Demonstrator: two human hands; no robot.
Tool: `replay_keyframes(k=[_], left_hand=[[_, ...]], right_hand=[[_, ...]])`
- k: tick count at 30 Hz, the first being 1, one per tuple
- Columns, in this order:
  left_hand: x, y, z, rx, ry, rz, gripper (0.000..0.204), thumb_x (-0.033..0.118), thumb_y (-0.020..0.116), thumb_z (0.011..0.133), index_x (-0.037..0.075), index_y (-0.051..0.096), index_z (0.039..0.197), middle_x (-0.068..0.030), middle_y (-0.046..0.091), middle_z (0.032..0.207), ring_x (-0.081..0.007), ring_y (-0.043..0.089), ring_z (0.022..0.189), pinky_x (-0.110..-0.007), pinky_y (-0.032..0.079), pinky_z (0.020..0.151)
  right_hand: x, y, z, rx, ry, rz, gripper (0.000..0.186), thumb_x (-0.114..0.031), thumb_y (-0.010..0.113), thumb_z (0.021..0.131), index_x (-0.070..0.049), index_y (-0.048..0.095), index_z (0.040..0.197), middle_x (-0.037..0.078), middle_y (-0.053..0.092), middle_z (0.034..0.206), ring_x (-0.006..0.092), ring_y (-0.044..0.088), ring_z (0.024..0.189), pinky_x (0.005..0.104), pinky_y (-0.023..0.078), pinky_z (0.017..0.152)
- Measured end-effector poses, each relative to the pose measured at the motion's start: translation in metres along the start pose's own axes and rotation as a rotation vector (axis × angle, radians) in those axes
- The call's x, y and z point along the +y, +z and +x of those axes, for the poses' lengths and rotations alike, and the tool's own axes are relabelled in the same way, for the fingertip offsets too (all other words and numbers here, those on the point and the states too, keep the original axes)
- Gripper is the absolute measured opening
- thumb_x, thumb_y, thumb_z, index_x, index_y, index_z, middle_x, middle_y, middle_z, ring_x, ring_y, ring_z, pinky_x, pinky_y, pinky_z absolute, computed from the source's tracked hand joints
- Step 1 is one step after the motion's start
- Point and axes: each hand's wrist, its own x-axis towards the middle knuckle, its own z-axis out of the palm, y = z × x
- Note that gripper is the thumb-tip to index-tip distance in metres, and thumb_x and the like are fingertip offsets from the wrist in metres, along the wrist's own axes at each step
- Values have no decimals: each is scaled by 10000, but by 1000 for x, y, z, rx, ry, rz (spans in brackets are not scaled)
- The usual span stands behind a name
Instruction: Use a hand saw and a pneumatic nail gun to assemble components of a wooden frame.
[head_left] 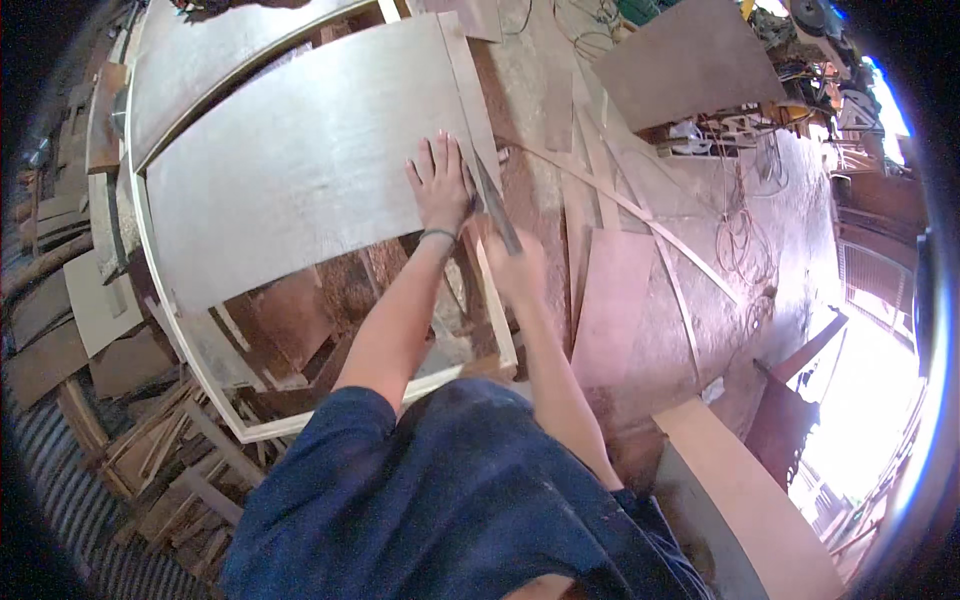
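A pale plywood sheet (290, 165) lies across a light wooden frame (172, 330). My left hand (440, 185) rests flat on the sheet near its right edge, fingers spread, with a dark band at the wrist. My right hand (515, 265), blurred, grips a long, narrow dark tool (492, 197), perhaps a blade, that runs along the sheet's right edge beside my left hand. The tool's exact kind I cannot make out. Below the sheet, through the frame's opening, brown boards and scraps show.
Long wooden strips (715, 270), a pinkish panel (615, 305) and coiled cords (740, 240) lie on the concrete floor at the right, with a brown board (685, 65) behind. Stacked offcuts (100, 310) crowd the left. A pale board (750, 500) lies at the lower right, near a bright opening.
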Motion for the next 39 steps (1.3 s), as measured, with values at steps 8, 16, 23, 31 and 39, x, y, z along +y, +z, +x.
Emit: replay_keyframes(k=[8, 16, 23, 31, 39], left_hand=[[1, 8, 3, 43, -29, -1, 470, 321, 403, 941, 135, 449, 1370, -11, 374, 1466, -280, 303, 1368, -574, 203, 1080], [0, -2, 9, 74, 3, -21, 479, 322, 395, 942, 135, 430, 1381, -45, 348, 1480, -304, 260, 1386, -573, 160, 1095], [10, -16, 16, -116, -44, -43, 517, 368, 354, 949, 157, 364, 1422, -82, 296, 1503, -341, 203, 1400, -580, 128, 1103], [7, -43, 0, -216, 645, -262, 446, 334, 591, 841, 182, 532, 1256, -80, 424, 1388, -318, 303, 1343, -584, 174, 1098], [44, -72, -17, -250, 622, -56, 107, 78, 591, 830, 60, 658, 911, -59, 542, 1193, -279, 405, 1271, -441, 336, 1063]], right_hand=[[-68, -91, -140, -23, 314, -257, 234, -224, 576, 800, -14, 633, 884, 226, 610, 790, 415, 593, 773, 461, 459, 677], [10, -34, -47, 18, 20, -187, 186, -198, 582, 808, -21, 634, 835, 182, 590, 654, 313, 558, 567, 364, 448, 572], [34, -193, -239, 187, 329, -239, 119, -80, 547, 778, 19, 604, 813, 42, 529, 624, 143, 486, 588, 303, 396, 557], [206, -240, -285, 483, 900, -141, 278, -212, 570, 804, 62, 603, 775, 92, 579, 627, 154, 527, 620, 344, 430, 610], [380, -329, -355, 275, 958, -104, 340, -249, 606, 781, 90, 636, 787, 104, 619, 622, 184, 557, 583, 357, 451, 565]])
